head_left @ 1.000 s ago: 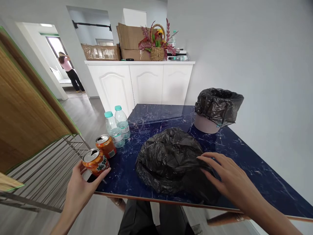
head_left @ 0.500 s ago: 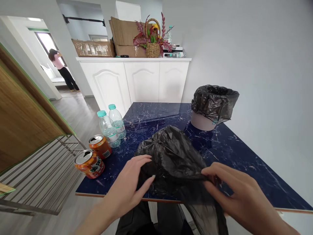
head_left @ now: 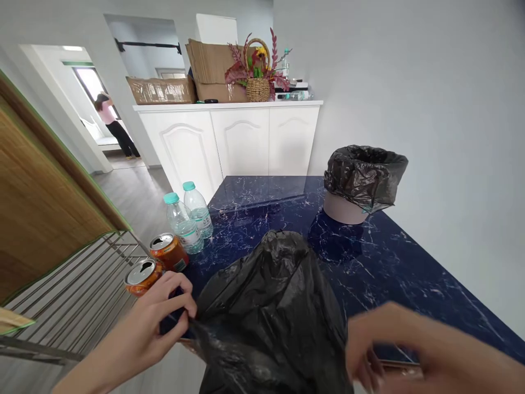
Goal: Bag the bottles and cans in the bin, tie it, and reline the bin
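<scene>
A black plastic bag (head_left: 279,312) is spread out across the table's near edge, its far end lying on the tabletop. My left hand (head_left: 159,317) is closed, pinching the bag's left edge between thumb and fingers. At the opposite edge, my right hand (head_left: 394,345) has its fingers curled on the bag, slightly smeared by motion; the fingertips are partly hidden. Just beyond my left hand stand two open orange drink cans, the nearer can (head_left: 141,276) partly covered by the hand and the farther can (head_left: 169,251) behind it.
Two clear bottles with teal caps, a nearer bottle (head_left: 183,223) and a farther bottle (head_left: 197,208), stand at the left edge of the blue marbled table (head_left: 254,202). A bin (head_left: 344,209) lined with black plastic stands at the back right. Left is a metal rack (head_left: 77,290). A person (head_left: 117,123) stands far off.
My left hand has moved left and closed on the bag's edge. My right hand has moved slightly down. The bag is pulled wider and nearer to me.
</scene>
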`<state>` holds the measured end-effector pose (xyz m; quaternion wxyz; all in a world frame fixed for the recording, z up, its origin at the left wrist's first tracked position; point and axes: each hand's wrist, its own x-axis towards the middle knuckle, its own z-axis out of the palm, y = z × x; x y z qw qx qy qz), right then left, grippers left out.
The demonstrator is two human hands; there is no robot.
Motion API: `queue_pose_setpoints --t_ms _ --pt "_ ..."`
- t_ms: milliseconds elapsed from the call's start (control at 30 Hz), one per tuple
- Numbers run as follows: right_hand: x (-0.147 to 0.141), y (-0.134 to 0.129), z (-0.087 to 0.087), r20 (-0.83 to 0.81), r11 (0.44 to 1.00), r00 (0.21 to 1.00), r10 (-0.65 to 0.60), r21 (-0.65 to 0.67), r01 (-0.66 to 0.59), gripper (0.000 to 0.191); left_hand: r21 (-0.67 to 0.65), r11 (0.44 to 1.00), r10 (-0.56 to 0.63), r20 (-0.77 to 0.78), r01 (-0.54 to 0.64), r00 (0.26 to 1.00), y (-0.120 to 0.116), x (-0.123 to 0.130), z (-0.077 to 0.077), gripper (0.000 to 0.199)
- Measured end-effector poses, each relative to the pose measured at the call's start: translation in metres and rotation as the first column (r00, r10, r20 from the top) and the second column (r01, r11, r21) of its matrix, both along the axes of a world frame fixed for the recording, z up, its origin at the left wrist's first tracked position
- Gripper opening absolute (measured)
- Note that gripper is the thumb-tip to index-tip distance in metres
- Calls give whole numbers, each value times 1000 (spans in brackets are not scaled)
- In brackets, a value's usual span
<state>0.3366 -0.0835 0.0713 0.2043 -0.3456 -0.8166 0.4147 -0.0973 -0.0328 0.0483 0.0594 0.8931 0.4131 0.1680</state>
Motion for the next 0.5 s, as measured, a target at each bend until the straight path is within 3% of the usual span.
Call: queue_pose_setpoints --t_ms 67,133,233,333,400,500 --pt "-1 26 5 -65 979 981 -181 88 186 21 0 1000 14 -3 -14 1000 -9 -8 12 14" --pt "-12 57 -1 -57 924 950 -306 225 311 29 -9 1000 4 59 -3 998 -17 0 23 36" --pt "-37 103 -30 62 900 962 -266 375 225 47 -104 993 -50 129 64 990 -21 35 26 48" --pt "-55 133 -69 306 914 926 -223 395 89 68 -235 959 -165 -14 157 986 -5 68 -4 51" --pt "-57 142 -92 451 929 866 -216 367 40 81 -185 970 -176 -85 158 981 17 76 -36 59" --pt "-48 144 -112 538 904 772 -337 415 105 85 -128 983 -149 -169 128 974 56 70 -77 69"
